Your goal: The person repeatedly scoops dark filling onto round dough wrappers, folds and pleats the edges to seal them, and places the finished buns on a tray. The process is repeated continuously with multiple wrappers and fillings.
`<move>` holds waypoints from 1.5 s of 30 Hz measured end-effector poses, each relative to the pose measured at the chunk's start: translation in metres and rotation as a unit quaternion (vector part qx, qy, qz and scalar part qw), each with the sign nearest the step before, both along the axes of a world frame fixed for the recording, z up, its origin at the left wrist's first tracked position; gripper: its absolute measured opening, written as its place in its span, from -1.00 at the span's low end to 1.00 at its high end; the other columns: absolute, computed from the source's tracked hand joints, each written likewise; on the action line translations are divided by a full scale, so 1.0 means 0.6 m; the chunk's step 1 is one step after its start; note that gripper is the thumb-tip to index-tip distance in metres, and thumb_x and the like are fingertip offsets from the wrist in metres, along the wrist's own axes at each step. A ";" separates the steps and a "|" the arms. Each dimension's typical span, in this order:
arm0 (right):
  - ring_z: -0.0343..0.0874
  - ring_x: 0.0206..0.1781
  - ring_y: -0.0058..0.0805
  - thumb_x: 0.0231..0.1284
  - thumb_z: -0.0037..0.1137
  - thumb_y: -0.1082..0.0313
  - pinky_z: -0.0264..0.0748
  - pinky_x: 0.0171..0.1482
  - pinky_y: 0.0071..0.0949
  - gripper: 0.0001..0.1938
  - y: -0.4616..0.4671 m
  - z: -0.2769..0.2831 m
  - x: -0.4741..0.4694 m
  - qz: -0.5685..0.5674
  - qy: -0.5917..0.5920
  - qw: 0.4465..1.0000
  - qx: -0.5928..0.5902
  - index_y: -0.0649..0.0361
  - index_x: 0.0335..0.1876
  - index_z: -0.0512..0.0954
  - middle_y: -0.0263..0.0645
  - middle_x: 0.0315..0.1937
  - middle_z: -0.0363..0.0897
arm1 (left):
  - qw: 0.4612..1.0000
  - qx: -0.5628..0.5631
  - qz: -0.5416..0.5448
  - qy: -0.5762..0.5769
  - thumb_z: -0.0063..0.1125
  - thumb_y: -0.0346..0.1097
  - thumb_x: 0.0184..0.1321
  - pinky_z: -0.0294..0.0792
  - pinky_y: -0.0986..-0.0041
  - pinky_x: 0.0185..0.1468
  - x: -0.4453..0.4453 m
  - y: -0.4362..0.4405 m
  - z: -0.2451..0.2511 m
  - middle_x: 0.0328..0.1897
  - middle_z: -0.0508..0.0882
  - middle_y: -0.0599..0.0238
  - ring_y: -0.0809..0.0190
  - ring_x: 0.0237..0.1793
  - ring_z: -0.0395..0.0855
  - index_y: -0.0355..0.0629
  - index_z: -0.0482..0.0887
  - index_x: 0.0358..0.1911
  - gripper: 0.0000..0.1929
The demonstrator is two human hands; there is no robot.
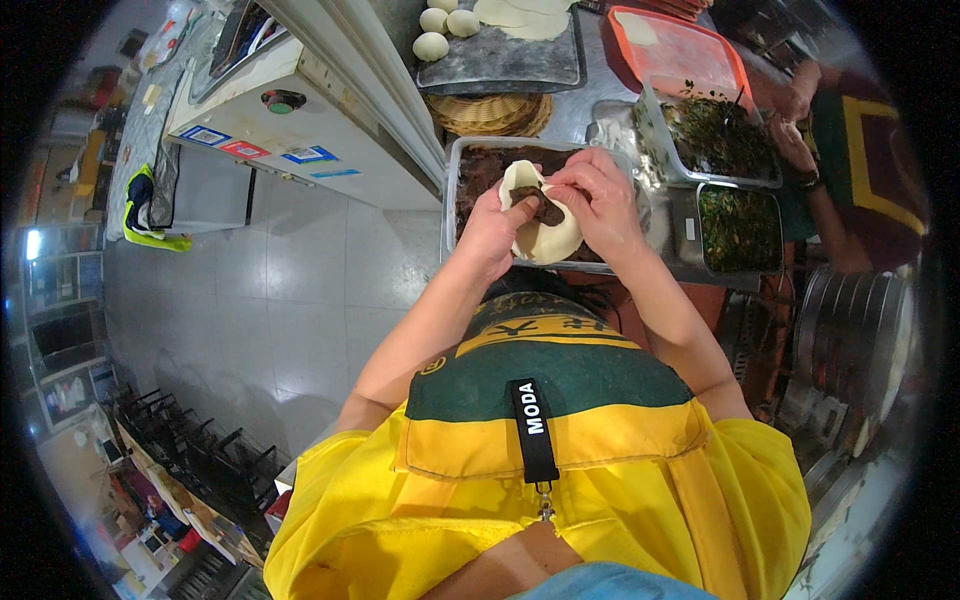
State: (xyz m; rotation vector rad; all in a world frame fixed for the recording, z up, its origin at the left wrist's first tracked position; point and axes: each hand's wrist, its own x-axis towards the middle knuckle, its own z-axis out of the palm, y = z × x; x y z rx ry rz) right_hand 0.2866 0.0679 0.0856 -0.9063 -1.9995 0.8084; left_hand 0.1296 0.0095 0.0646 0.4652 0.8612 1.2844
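A round sheet of pale dough [553, 238] with dark brown filling [547, 210] on it is held between my hands, above a clear plastic tub [451, 202] of dark reddish-brown paste [480, 166]. My left hand [491, 232] cups the dough from the left, its thumb pressing on the filling. With thumb and fingertips, my right hand [596, 199] pinches the dough's upper right edge. Beyond the tub, several dough balls [431, 46] and flattened dough sheets [525, 19] rest on or beside a floured dark tray [502, 71].
Woven baskets [491, 114] lie behind the tub. To the right are a container of chopped greens [716, 139], a metal pan of greens [741, 229] and an orange tray [679, 45]. Another person's hands [795, 131] show at far right, perhaps as a reflection. A white cabinet [360, 157] stands left.
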 end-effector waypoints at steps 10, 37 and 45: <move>0.49 -0.26 -0.68 0.15 0.21 0.48 0.43 -0.21 -0.68 -0.83 0.020 0.007 0.001 0.026 0.043 0.973 -0.227 0.30 -0.16 0.54 -0.39 -0.38 0.51 | 0.998 -0.001 -0.056 -0.030 -0.02 -0.49 0.27 0.43 0.45 0.10 -0.004 0.002 0.017 0.02 0.60 0.26 0.29 0.00 0.58 -0.28 0.42 0.20 -0.60; 0.46 -0.36 -0.72 0.17 0.20 0.45 0.43 -0.30 -0.65 -0.91 0.010 0.015 0.002 0.031 0.074 0.943 -0.322 0.28 -0.31 0.55 -0.37 -0.44 0.53 | 0.951 -0.051 -0.147 -0.269 -0.04 -0.34 0.29 0.48 0.27 0.15 -0.039 0.008 0.006 0.09 0.58 0.11 0.16 0.06 0.61 -0.29 0.35 0.24 -0.55; 0.52 -0.41 -0.45 0.00 0.33 0.39 0.46 -0.32 -0.50 -0.82 0.004 0.026 0.009 0.076 -0.052 0.990 -0.105 0.26 -0.37 0.53 -0.26 -0.42 0.46 | 0.982 -0.101 -0.097 -0.128 -0.10 -0.39 0.35 0.51 0.32 0.06 -0.023 -0.015 0.001 0.02 0.59 0.15 0.19 -0.03 0.63 -0.30 0.42 0.16 -0.66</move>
